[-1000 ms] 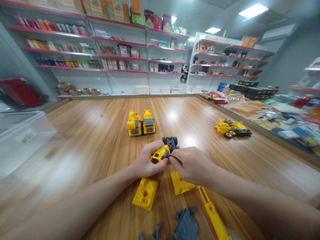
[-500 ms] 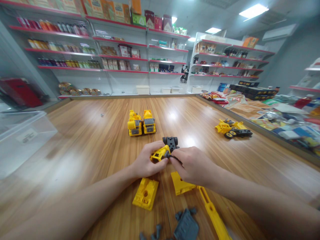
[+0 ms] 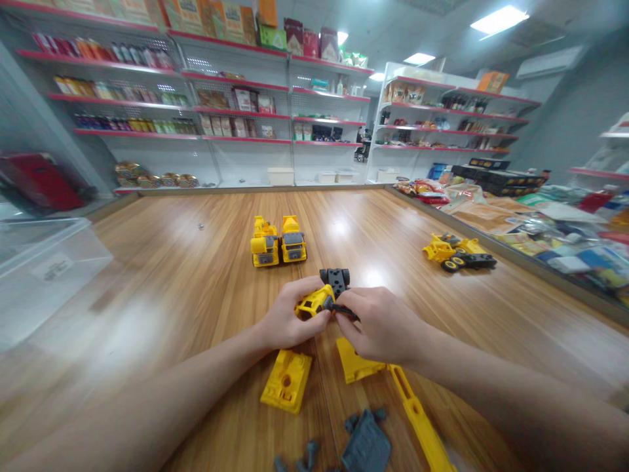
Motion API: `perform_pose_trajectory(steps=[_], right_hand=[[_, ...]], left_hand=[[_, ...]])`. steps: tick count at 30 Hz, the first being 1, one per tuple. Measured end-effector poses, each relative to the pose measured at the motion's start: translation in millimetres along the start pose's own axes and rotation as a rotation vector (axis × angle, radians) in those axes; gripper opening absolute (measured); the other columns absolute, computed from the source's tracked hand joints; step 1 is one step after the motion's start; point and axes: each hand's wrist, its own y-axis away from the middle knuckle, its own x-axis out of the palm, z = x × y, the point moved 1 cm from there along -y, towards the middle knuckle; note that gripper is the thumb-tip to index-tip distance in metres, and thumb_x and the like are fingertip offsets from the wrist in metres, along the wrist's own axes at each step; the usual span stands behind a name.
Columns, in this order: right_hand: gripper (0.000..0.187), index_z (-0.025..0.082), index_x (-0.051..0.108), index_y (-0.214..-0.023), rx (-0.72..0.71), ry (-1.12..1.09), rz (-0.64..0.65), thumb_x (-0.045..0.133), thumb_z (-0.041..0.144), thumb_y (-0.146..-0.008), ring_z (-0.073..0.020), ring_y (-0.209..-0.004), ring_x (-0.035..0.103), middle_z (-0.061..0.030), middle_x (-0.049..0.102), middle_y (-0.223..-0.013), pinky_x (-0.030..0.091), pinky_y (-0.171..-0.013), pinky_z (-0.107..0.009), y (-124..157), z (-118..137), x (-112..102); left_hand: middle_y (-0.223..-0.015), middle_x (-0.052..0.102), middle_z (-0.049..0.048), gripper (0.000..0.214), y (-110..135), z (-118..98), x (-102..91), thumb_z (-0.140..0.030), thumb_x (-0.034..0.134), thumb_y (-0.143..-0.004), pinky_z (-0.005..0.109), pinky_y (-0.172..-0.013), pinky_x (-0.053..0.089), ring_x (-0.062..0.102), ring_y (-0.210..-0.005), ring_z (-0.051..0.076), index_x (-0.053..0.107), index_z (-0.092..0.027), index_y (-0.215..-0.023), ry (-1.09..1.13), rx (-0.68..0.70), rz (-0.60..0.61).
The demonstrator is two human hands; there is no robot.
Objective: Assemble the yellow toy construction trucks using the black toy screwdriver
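My left hand [image 3: 287, 321] is closed round a yellow toy cab piece [image 3: 312, 303] just above the wooden table [image 3: 187, 282]. My right hand [image 3: 381, 324] pinches a small dark part [image 3: 344, 309] against the cab's right side. A dark grey wheeled chassis [image 3: 335, 280] sits right behind both hands. Below them lie a yellow body panel [image 3: 286, 380], a second yellow piece [image 3: 354, 362] and a long yellow arm [image 3: 420, 423]. A grey bucket part [image 3: 366, 446] and grey screws [image 3: 307, 454] lie nearest me.
Two assembled yellow toy trucks [image 3: 278, 241] stand side by side further back. Another yellow toy vehicle [image 3: 458, 253] lies at the right. A clear plastic bin [image 3: 39, 275] is at the left edge. Packaged goods [image 3: 555, 229] crowd the right; stocked shelves [image 3: 221, 111] line the back.
My right hand's fingers have shifted slightly, showing more of the small dark part at the cab. Everything else stays put.
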Motion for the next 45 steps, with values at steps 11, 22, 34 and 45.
perform_pose_trajectory(steps=[11, 22, 34, 45], right_hand=[[0.024, 0.014, 0.060, -0.074, 0.009, 0.009, 0.078, 0.045, 0.022, -0.091, -0.0150, -0.063, 0.056, -0.0067, 0.066, -0.071, 0.032, -0.059, -0.029, -0.4, -0.1, 1.2], [0.030, 0.016, 0.056, -0.061, 0.456, -0.764, 0.301, 0.044, 0.027, -0.087, -0.0085, -0.043, 0.044, 0.0021, 0.052, -0.052, 0.029, -0.042, -0.020, -8.9, 0.9, 5.9], [0.019, 0.015, 0.058, -0.074, 0.056, -0.067, -0.036, 0.049, 0.024, -0.088, -0.0133, -0.062, 0.053, -0.0042, 0.064, -0.071, 0.031, -0.059, -0.027, 0.9, 2.6, 1.6], [0.030, 0.014, 0.062, -0.064, 0.270, -0.413, 0.108, 0.047, 0.022, -0.089, -0.0087, -0.053, 0.045, 0.0014, 0.054, -0.056, 0.026, -0.050, -0.023, -5.2, 1.7, 7.4]], left_hand=[[-0.078, 0.049, 0.0013, 0.009, 0.8, -0.1, -0.4, -0.020, 0.059, -0.078, 0.027, -0.065, 0.037, 0.046, -0.072, 0.014, 0.051, -0.016, -0.077, -0.012, 0.037, 0.027], [-0.078, 0.051, 0.0033, 0.009, 2.3, 4.6, -0.6, -0.020, 0.061, -0.077, 0.028, -0.066, 0.038, 0.049, -0.074, 0.016, 0.054, -0.015, -0.077, -0.015, 0.077, 0.017], [-0.078, 0.049, 0.0005, 0.009, 0.1, 1.5, -0.9, -0.019, 0.058, -0.080, 0.026, -0.065, 0.037, 0.046, -0.072, 0.014, 0.050, -0.016, -0.078, -0.005, 0.035, 0.003], [-0.077, 0.051, 0.0034, 0.011, 1.5, 5.5, 0.1, -0.019, 0.061, -0.075, 0.029, -0.066, 0.039, 0.049, -0.073, 0.016, 0.051, -0.016, -0.075, 0.010, 0.114, -0.006]])
